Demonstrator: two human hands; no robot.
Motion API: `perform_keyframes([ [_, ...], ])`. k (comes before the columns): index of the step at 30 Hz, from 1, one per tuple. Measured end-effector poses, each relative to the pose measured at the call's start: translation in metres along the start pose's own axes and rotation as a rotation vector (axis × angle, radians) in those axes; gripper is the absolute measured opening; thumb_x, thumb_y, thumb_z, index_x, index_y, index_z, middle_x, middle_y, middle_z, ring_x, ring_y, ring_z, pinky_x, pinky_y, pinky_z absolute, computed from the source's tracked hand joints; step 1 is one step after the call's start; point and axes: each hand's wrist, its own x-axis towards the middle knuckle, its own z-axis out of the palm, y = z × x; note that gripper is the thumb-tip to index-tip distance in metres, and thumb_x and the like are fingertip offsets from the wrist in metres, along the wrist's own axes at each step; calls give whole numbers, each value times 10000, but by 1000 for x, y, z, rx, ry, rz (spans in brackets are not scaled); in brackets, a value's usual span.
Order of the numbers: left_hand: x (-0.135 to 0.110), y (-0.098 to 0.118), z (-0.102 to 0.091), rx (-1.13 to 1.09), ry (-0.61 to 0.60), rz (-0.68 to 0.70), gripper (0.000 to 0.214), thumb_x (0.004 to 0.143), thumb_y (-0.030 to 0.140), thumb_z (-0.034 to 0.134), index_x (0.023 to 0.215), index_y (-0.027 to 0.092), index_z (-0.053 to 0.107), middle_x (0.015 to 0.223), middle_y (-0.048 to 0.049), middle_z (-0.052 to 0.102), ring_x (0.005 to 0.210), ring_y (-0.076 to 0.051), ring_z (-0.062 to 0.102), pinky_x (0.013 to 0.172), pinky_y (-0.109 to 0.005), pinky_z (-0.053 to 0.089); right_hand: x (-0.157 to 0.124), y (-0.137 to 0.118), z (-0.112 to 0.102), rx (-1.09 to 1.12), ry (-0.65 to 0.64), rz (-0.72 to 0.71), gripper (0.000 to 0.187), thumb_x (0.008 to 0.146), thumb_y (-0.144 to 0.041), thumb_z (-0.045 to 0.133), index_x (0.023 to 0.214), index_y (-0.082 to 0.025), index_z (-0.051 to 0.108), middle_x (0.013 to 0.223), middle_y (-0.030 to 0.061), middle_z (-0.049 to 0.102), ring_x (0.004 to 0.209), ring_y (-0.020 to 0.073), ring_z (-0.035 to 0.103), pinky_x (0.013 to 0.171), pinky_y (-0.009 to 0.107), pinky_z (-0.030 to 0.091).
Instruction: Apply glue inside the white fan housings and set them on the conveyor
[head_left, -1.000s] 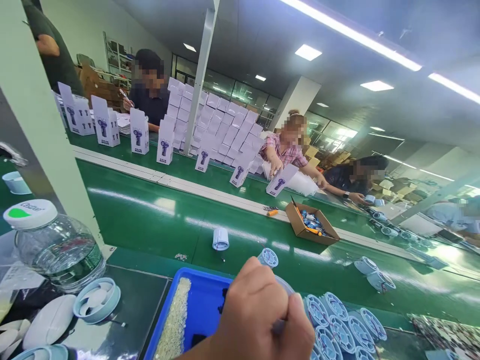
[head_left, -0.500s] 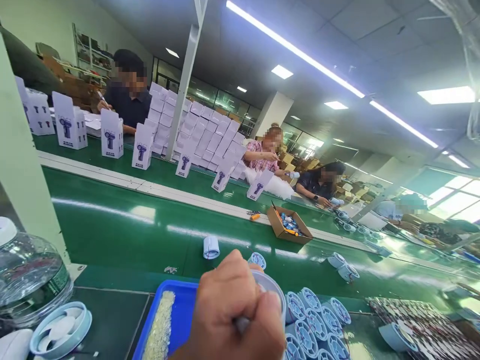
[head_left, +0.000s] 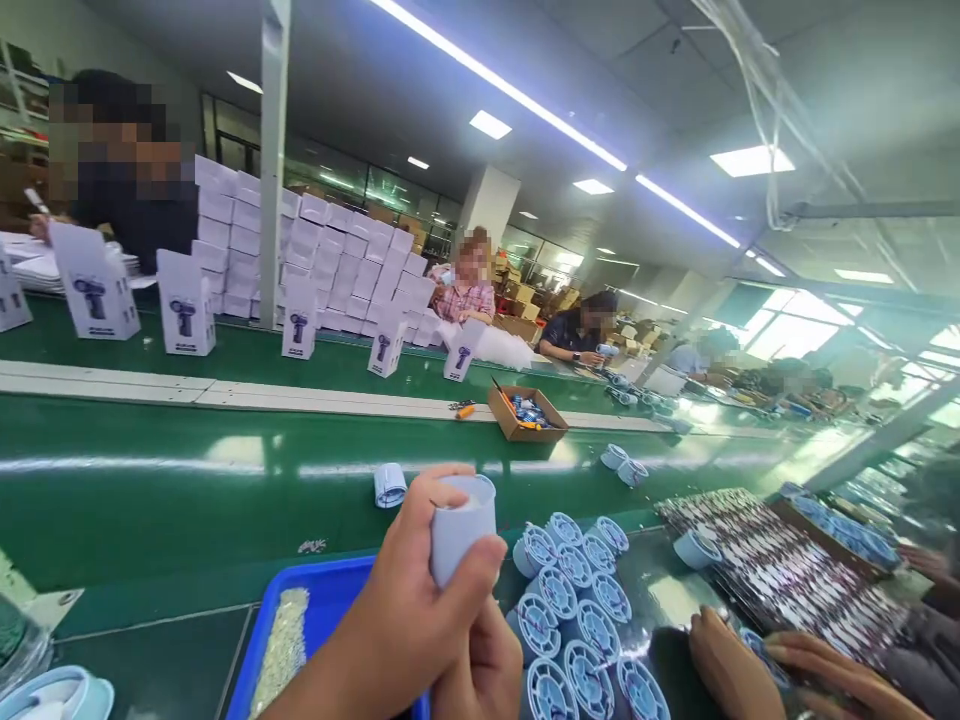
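My left hand (head_left: 420,610) is wrapped round a pale blue, cup-shaped fan housing (head_left: 463,523), held upright above the blue tray (head_left: 337,610). Thumb and fingers grip its sides. My right hand (head_left: 480,672) sits just below and behind the left, fingers curled, and what it holds is hidden. Several matching round blue housings (head_left: 577,600) with grilles lie packed together just right of my hands. A strip of small pale bits (head_left: 281,650) lies along the tray's left side.
A green conveyor belt (head_left: 150,480) runs across, carrying a loose housing (head_left: 389,484), a cardboard box (head_left: 525,412) of parts and upright white product boxes (head_left: 184,303). Several people work at the far side. Another person's hands (head_left: 757,665) rest at lower right beside a rack of dark parts (head_left: 787,570).
The view has swung right and up. My left hand has lifted the pale blue housing into plain sight. The thin tool seen between my fingers earlier is out of sight. Another person's hands have appeared.
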Motion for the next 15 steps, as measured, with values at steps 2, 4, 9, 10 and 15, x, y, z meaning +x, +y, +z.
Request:
perform_keyframes([
  [2, -1, -5, 4, -66, -69, -139, 234, 831, 422, 523, 953, 247, 426, 858, -20, 583, 682, -131, 556, 587, -255, 452, 0, 2, 7, 23, 51, 50, 387, 923, -447, 465, 1001, -120, 657, 779, 52, 674, 664, 161, 620, 594, 252, 501],
  [4, -1, -9, 8, -76, -86, -173, 255, 823, 451, 528, 914, 242, 413, 736, 18, 538, 642, -125, 530, 586, -247, 443, 3, 3, 7, 72, 101, 98, 440, 925, -473, 421, 961, -122, 684, 685, 61, 665, 605, 164, 590, 559, 240, 467],
  [9, 2, -11, 16, -76, -47, -245, 307, 755, 471, 605, 880, 239, 446, 727, 25, 554, 625, -124, 522, 579, -238, 433, 7, 11, 0, 127, 75, 109, 456, 916, -491, 394, 811, -145, 673, 536, -3, 549, 484, 114, 450, 482, 218, 346],
  [10, 5, -10, 14, -75, -48, -273, 336, 718, 469, 645, 875, 236, 461, 739, 18, 577, 633, -132, 534, 589, -244, 439, 5, 18, -3, 94, 62, 94, 442, 912, -482, 405, 753, -153, 654, 513, -17, 521, 468, 104, 420, 467, 216, 313],
  [15, 23, -13, -4, -81, 1, -439, 488, 565, 459, 768, 914, 222, 522, 743, -11, 648, 684, -189, 595, 602, -262, 454, -9, 69, -15, -142, 22, 161, 359, 900, -389, 455, 628, -186, 572, 485, -42, 518, 434, 102, 433, 427, 209, 274],
])
